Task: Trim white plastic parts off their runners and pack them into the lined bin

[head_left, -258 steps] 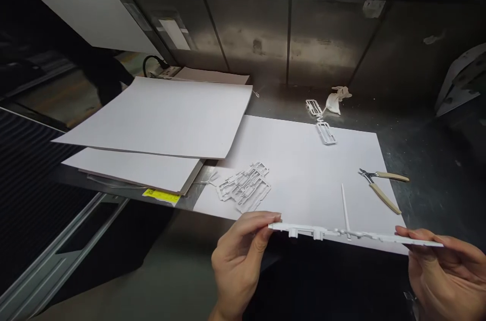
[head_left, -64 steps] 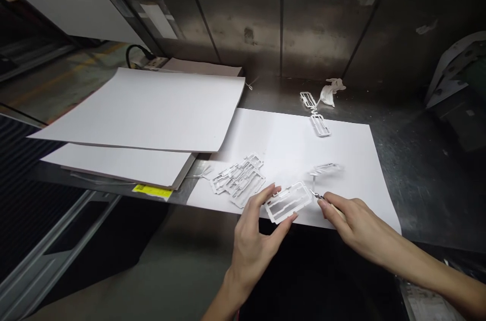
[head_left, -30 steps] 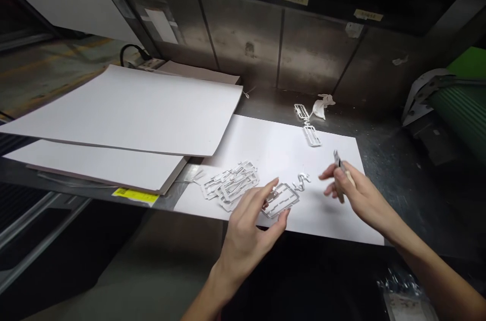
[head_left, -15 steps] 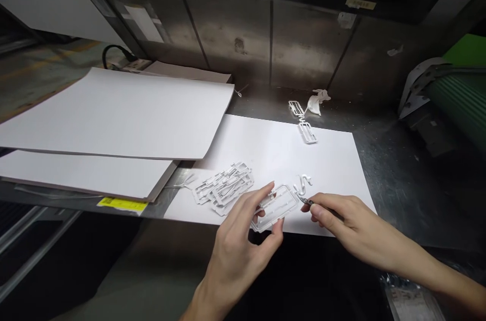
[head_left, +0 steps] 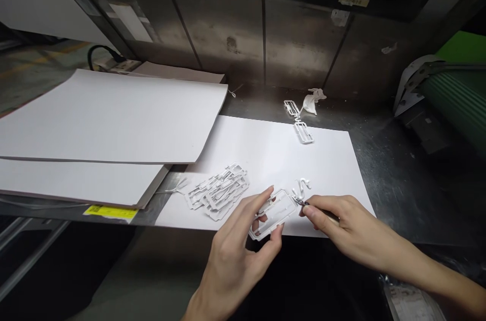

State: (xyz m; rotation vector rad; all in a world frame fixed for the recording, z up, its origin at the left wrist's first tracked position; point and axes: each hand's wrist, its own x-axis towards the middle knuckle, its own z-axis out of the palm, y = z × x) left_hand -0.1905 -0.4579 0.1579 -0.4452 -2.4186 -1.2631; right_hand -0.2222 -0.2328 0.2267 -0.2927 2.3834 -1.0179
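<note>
Since a second ago the right hand has brought its side cutters down from above the sheet, and the tip now sits at the right-hand end of the white plastic frame, seemingly touching it. The left hand pinches that frame, thumb on the near edge and fingers on the far one, just above the near edge of the white paper sheet. The frame's long axis runs near-left to far-right, straight at the cutter tip. The right fingers are closed round the handles, the blades too small to judge, and a curled offcut lies just beyond.
</note>
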